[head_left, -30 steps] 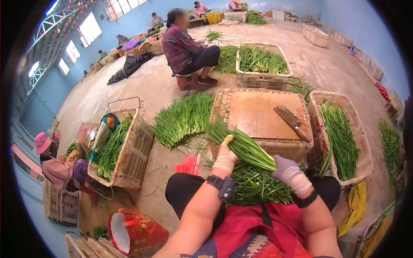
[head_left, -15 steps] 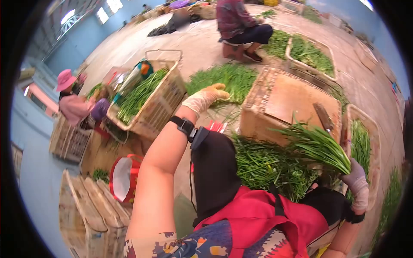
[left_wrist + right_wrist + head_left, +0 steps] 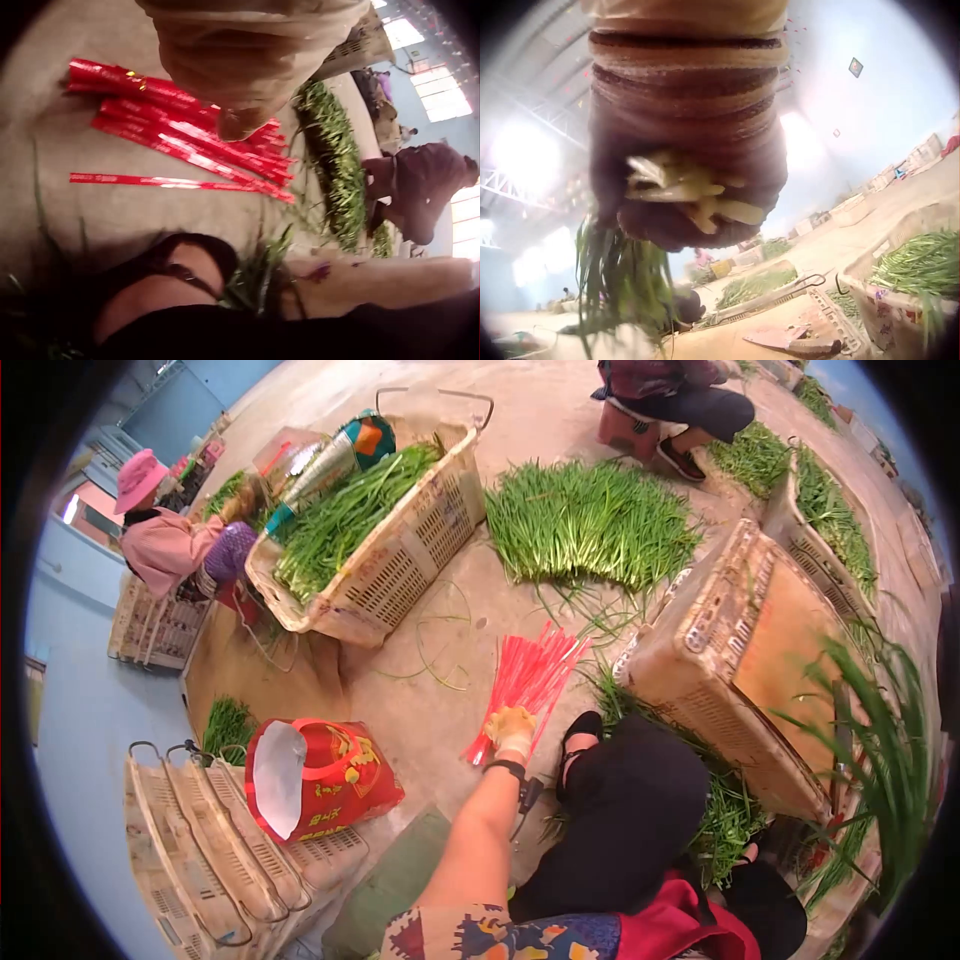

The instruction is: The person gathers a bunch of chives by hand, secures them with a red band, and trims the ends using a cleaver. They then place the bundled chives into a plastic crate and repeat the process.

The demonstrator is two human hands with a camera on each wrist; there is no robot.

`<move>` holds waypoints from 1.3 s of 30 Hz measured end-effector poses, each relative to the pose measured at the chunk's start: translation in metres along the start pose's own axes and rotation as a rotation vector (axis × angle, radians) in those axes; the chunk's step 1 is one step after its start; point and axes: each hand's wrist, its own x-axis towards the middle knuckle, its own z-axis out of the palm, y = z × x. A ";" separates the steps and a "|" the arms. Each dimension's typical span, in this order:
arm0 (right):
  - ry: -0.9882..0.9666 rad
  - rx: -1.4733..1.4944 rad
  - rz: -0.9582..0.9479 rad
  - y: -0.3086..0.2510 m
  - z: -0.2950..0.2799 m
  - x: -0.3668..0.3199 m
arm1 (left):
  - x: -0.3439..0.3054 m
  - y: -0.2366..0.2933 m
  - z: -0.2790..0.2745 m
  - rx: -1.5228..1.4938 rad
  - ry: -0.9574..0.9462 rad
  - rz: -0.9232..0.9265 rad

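Note:
My left hand [image 3: 512, 728], in a pale glove, reaches down onto a pile of shiny red printed strips [image 3: 535, 670] on the floor. In the left wrist view the gloved hand [image 3: 255, 60] overlaps the strips [image 3: 150, 112]; I cannot tell whether its fingers pinch one. A bunch of garlic chives is in my gloved right hand [image 3: 690, 135], whose fingers curl round the stalks. Pale cut ends [image 3: 697, 199] poke out at the fist, and the green leaves [image 3: 626, 277] hang down. In the head view only the drooping leaves [image 3: 890, 760] show, at the right edge.
An upturned crate with a board [image 3: 720, 650] stands at my right, a knife [image 3: 795, 341] on it. Spread chives [image 3: 590, 525] lie ahead. A filled crate [image 3: 390, 550], a red bag [image 3: 330, 775] and stacked crates [image 3: 200, 850] are leftward. A person in pink [image 3: 175, 545] sits at left.
My left hand has let go of the chive bunch and swung left and down to the red strips. My right hand has carried the bunch away to the right. The head view has turned left.

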 end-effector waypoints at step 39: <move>0.090 0.096 -0.449 -0.154 -0.076 0.122 | -0.206 0.278 -0.360 -1.247 -1.500 0.715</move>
